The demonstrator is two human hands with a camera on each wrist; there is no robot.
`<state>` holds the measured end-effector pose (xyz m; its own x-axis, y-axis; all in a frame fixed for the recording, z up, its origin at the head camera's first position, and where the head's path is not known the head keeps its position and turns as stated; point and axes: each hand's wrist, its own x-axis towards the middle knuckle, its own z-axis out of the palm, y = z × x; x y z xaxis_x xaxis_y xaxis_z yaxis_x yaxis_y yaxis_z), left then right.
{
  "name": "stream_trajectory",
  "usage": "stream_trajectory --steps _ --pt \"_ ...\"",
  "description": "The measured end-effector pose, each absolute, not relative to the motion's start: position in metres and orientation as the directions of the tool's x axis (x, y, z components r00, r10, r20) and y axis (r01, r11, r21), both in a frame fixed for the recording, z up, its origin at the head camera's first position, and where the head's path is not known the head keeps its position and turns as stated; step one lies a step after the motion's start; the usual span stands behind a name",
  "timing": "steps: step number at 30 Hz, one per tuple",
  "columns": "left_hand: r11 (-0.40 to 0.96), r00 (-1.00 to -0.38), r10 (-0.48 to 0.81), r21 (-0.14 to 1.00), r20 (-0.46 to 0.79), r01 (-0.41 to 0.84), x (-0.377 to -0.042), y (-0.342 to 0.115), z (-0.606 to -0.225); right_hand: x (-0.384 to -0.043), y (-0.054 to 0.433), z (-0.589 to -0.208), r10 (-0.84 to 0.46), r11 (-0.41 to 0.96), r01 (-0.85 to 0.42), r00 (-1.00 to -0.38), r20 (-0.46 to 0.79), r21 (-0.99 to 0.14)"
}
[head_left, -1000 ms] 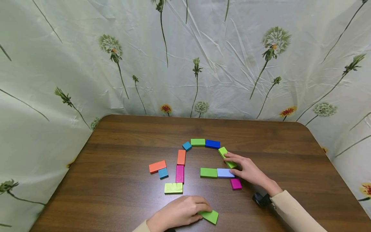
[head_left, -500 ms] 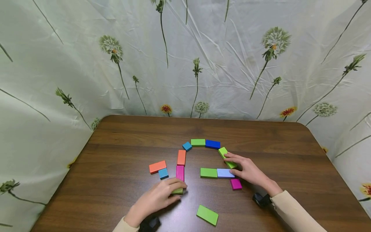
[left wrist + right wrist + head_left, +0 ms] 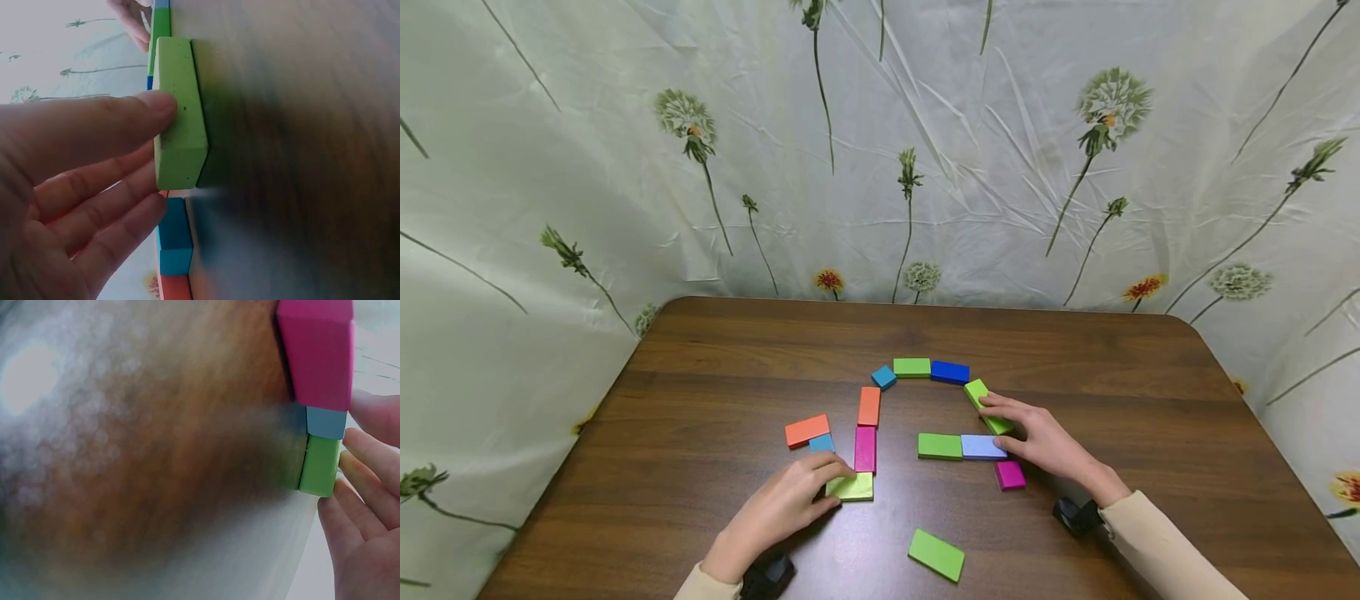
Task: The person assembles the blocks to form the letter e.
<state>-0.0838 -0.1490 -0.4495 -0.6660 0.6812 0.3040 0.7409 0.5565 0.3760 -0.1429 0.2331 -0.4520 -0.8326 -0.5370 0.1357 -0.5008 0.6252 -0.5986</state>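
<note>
My left hand point(image 3: 786, 502) pinches the left end of a yellow-green block point(image 3: 859, 487), thumb point(image 3: 156, 109) on its near side and fingers at the far side. That block lies flat against the lower end of a magenta block point(image 3: 865, 450). My right hand point(image 3: 1045, 442) rests with extended fingers on a lime green block point(image 3: 977, 393) set at a slant. Its thumb touches the right end of a light blue block point(image 3: 981, 447), which adjoins a green block point(image 3: 938, 446). A small magenta block point(image 3: 1011, 476) lies below that hand.
An orange block point(image 3: 869, 407), a small blue block point(image 3: 883, 377), a green block point(image 3: 912, 367) and a dark blue block point(image 3: 950, 372) continue the arc. Left lie another orange block point(image 3: 807, 431) and blue block point(image 3: 822, 443). A loose green block point(image 3: 936, 555) lies near the front of the wooden table point(image 3: 700, 358).
My left hand has let go of the loose green block at the front and moved up and left to the yellow-green block. The right hand has stayed still.
</note>
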Motion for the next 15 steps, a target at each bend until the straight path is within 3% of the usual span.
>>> stream_trajectory --steps 7,15 --pt "0.527 -0.654 0.708 0.416 0.267 0.741 -0.082 -0.145 -0.448 -0.142 0.233 -0.451 -0.538 0.622 -0.503 -0.832 0.139 -0.6" --pt "0.42 -0.558 0.773 0.416 0.301 0.806 -0.085 -0.134 -0.45 -0.143 0.233 -0.452 -0.537 0.625 -0.494 -0.834 0.127 -0.604"
